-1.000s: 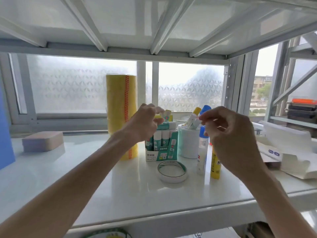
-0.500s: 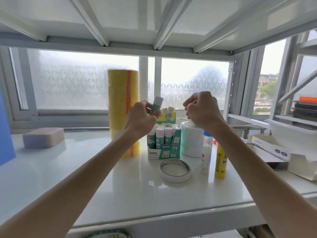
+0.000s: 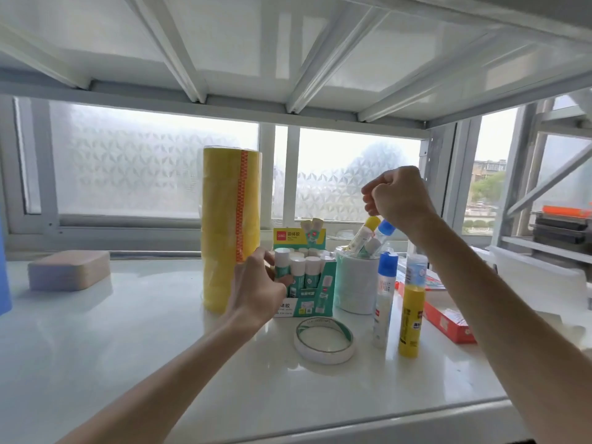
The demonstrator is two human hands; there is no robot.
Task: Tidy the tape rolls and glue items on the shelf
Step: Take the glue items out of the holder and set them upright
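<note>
Bright, diffuse daylight comes through the frosted window [image 3: 153,161] behind the shelf [image 3: 128,363], backlighting everything; the glossy white surface carries pale glare and soft reflections; shadows are faint. The wide lens bows the beams [image 3: 179,59] overhead and stretches the edges; detail is mildly soft throughout; sky at far right is washed out.

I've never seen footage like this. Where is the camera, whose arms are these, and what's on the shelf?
There is no machine: a person wears one camera on the head, looking down at their own arms. On the shelf stand a yellow tape stack, a green box of glue sticks, a white cup with more sticks, two glue bottles and a flat tape roll. The left hand grips a glue stick at the box's corner. The right hand hovers curled over the cup; whether it holds anything is unclear.
</note>
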